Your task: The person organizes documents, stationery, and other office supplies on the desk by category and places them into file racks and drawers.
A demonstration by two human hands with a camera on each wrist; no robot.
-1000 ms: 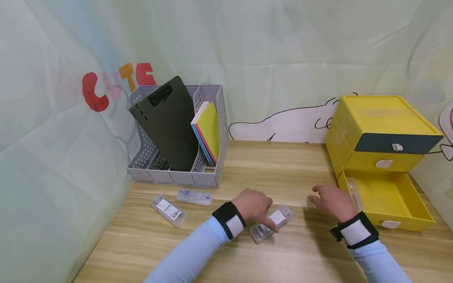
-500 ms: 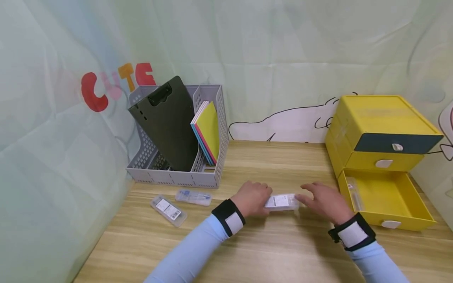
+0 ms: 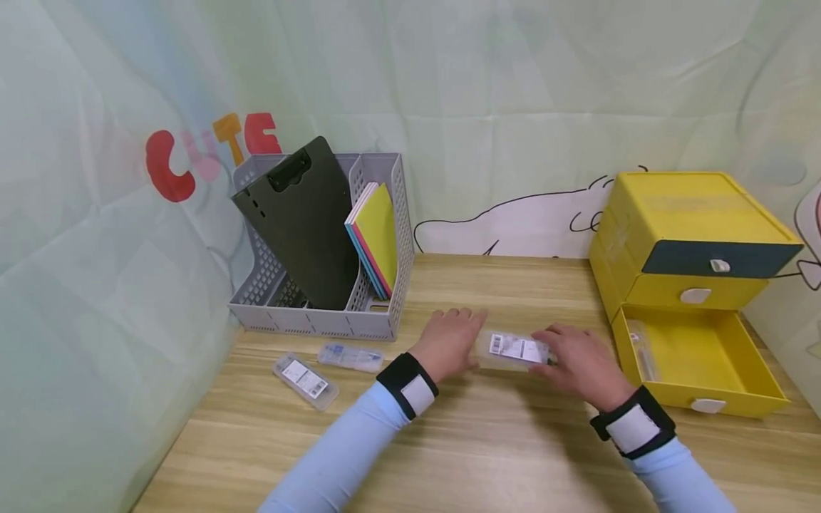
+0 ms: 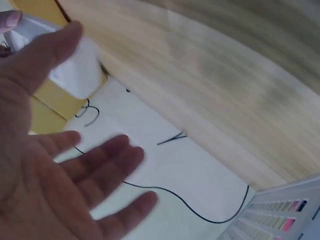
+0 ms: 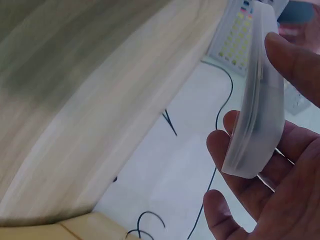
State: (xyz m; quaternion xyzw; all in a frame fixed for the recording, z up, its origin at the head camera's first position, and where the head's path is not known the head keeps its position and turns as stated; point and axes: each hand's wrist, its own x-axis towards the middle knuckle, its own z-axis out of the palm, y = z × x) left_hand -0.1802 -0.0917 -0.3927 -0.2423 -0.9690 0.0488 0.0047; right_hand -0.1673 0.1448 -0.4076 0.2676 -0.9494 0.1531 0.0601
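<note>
A translucent plastic case (image 3: 517,348) with a white barcode label hangs above the table, between both hands. My right hand (image 3: 585,365) grips its right end; in the right wrist view the thumb lies on one side of the case (image 5: 262,117) and the fingers curl round the other. Beside the case's left end is my left hand (image 3: 445,347), its fingers spread and relaxed in the left wrist view. Whether the left thumb touches the case (image 4: 82,75) I cannot tell. Another labelled case (image 3: 306,382) and a case with blue contents (image 3: 351,358) lie on the table at left.
A yellow drawer unit (image 3: 718,206) stands at right, its bottom drawer (image 3: 705,356) pulled out with a slim clear case (image 3: 643,350) along the left wall. Back left, a grey file holder (image 3: 314,324) bears a black clipboard (image 3: 311,228) and several colourful notebooks (image 3: 377,239).
The labelled case was lifted off the table by the left hand and turned level. The right hand moved left and took hold of it, and the left fingers loosened from it.
</note>
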